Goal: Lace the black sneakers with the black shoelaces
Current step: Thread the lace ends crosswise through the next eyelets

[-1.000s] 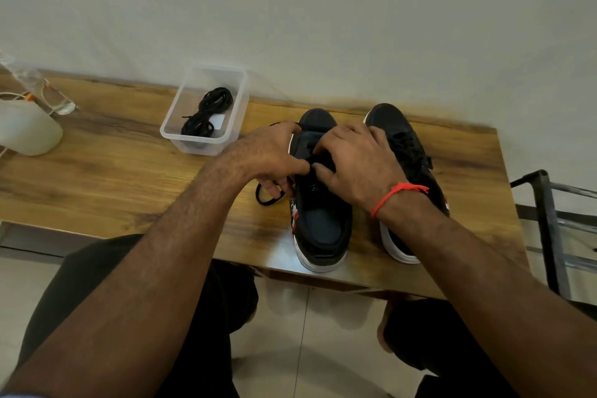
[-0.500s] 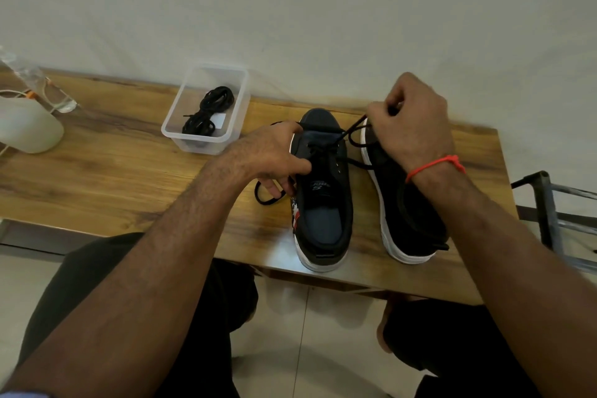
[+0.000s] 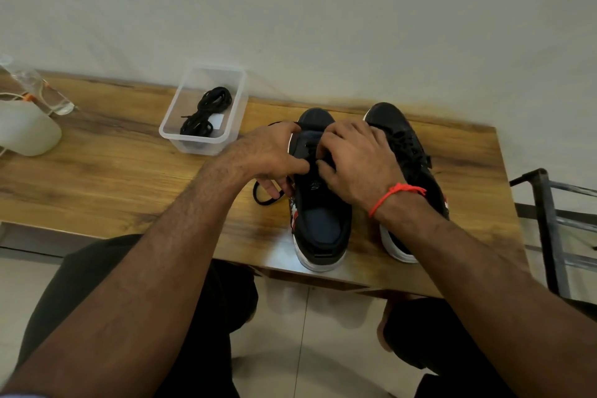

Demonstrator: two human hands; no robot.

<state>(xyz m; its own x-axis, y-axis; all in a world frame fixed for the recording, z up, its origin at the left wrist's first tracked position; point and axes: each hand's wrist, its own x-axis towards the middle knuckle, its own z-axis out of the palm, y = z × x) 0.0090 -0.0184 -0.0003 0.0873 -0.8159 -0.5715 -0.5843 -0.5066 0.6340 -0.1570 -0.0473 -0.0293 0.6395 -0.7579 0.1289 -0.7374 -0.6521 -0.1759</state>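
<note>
We work on the left sneaker [image 3: 318,203], which stands on the table [image 3: 113,171] near its front edge, heel toward us, so the eyelet rows face up under both hands. Our left hand [image 3: 268,155] rests against the sneaker's left side with fingers curled; a loop of lace [image 3: 261,199] hangs out below it onto the table, and we judge this hand steadies the shoe and keeps that lace end taut. Our right hand [image 3: 355,161] lies over the tongue with fingers bent down at the eyelets; whether it pinches the lace we cannot tell, as the fingertips are hidden. The right sneaker [image 3: 407,145] stands just beside, with lacing already visible. A spare lace [image 3: 206,111] lies coiled in the tub [image 3: 171,136], well apart. The left sneaker is black with a white sole and a red side mark.
</note>
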